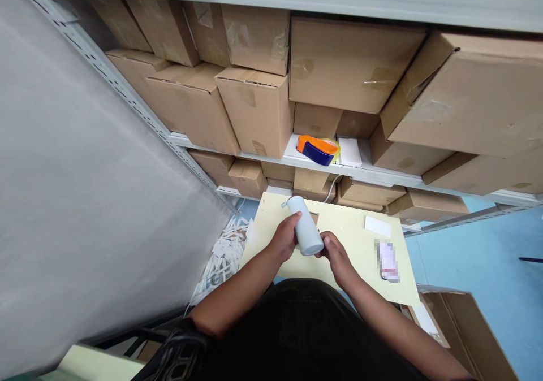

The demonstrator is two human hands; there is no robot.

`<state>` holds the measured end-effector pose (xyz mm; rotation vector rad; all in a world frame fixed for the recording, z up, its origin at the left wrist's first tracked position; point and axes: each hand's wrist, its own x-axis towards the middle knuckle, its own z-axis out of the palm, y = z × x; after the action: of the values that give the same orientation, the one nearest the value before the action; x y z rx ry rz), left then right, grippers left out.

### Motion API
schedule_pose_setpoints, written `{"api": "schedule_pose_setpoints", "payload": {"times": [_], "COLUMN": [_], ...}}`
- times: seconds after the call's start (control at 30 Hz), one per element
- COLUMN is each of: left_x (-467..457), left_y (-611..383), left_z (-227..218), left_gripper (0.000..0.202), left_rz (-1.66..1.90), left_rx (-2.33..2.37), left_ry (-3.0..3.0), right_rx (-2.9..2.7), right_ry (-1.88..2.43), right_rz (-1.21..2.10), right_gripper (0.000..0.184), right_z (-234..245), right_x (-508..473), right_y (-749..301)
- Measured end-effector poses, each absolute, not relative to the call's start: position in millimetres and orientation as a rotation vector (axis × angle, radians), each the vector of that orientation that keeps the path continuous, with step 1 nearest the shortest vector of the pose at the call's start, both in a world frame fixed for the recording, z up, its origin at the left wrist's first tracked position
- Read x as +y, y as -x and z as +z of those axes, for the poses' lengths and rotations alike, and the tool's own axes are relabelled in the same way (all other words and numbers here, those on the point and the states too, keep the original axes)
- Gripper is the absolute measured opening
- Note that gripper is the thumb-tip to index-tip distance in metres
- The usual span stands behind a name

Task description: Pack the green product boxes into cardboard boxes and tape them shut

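Observation:
A white cylinder-shaped object point(305, 231) with a short loop at its far end is held over a pale yellow table point(356, 239). My left hand point(285, 238) wraps its fingers round the cylinder's left side. My right hand point(333, 251) is closed on the near end of the cylinder. Both forearms reach out from my dark shirt below.
A white card point(377, 226) and a blurred packet point(388, 261) lie on the table's right part. An orange and blue tape dispenser point(318, 149) sits on a grey shelf among cardboard boxes point(254, 107). White scraps point(224, 251) litter the floor at left. An open box point(462, 324) stands at lower right.

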<state>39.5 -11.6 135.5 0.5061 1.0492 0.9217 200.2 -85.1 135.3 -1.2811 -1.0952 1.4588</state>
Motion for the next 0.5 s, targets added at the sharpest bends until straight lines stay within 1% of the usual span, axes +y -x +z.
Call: {"api": "schedule_pose_setpoints", "payload": {"times": [0.07, 0.17, 0.23, 0.3, 0.4, 0.5], "left_x": [-12, -17, -21, -26, -31, -32], "left_y": [-38, -35, -34, -35, -38, -43], "left_z": [135, 136, 139, 143, 150, 153], "left_gripper": [0.055, 0.056, 0.065, 0.071, 0.071, 0.07], "left_rz": [0.905, 0.934, 0.939, 0.925, 0.892, 0.926], "left_rx": [1.029, 0.954, 0.904, 0.919, 1.022, 1.065], "left_ry": [-0.534, -0.76, -0.967, -1.133, -1.306, -1.42], "right_rx": [-1.073, -1.05, -1.05, -1.089, -1.2, -1.22], "right_ry": [1.331, 1.41, 1.374, 1.277, 1.215, 1.373], "right_rz": [1.41, 1.233, 1.179, 1.197, 1.192, 1.105], "right_gripper": [0.043, 0.04, 0.054, 0.068, 0.078, 0.084], "right_z": [135, 135, 137, 143, 155, 164], "right_x": [-79, -67, -57, -48, -39, -36], "right_y": [-202, -211, -218, -223, -222, -211]}}
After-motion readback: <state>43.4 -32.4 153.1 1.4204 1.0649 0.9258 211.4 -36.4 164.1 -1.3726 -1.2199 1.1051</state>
